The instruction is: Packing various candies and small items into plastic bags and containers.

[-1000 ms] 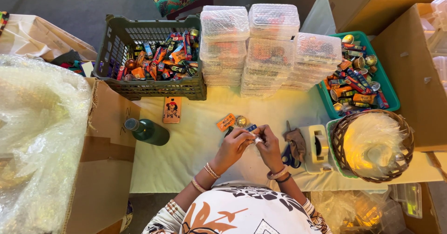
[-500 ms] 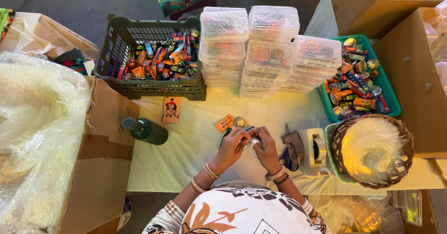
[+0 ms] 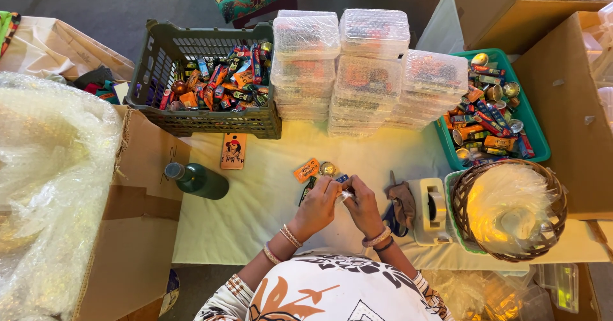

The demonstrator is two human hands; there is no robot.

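While both hands meet near the table's front edge, the left hand [image 3: 316, 207] and right hand [image 3: 363, 206] pinch one small pale piece [image 3: 346, 195] between their fingertips. It could easily slip into the loose sweets [image 3: 317, 168] just beyond. Farther back sit stacked clear boxes [image 3: 357, 66], looking a bit tippy.

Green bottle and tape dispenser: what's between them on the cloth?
Head view: between the green bottle and tape dispenser lie small wrapped sweets, both hands, left hand and right hand, and a brown rag.
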